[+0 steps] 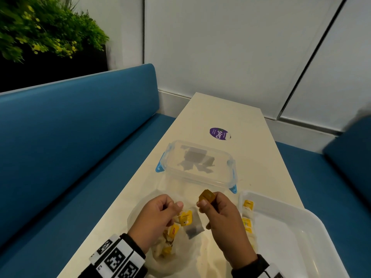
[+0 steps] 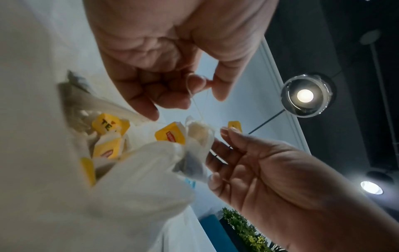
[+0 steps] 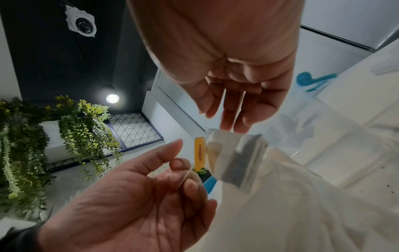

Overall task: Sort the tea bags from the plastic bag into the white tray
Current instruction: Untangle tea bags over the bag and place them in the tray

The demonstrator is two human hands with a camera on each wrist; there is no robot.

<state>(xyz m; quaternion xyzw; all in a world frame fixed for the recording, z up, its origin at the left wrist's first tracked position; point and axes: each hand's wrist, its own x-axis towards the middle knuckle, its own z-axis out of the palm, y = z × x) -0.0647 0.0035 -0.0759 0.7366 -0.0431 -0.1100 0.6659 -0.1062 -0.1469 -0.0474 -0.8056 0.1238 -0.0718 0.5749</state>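
Note:
My left hand (image 1: 177, 205) pinches a thin white string (image 2: 195, 95) above the crumpled plastic bag (image 1: 144, 221). From that string hangs a tea bag (image 1: 194, 225) with dark leaves. My right hand (image 1: 202, 203) pinches a yellow paper tag (image 1: 207, 195) just right of it. Close up, the tea bag (image 2: 200, 134) hangs between both hands (image 2: 207, 85), beside another yellow tag (image 2: 170, 135). More yellow-tagged tea bags (image 1: 172, 231) lie in the plastic bag. The white tray (image 1: 291, 233) stands at the right, with tea bags (image 1: 247, 215) along its left wall.
A clear lidded container (image 1: 198, 163) with blue clips stands just beyond the hands on the narrow white table (image 1: 226, 113). A purple sticker (image 1: 219, 133) lies farther back. Blue bench seats (image 1: 70, 137) flank the table, and a wall closes its far end.

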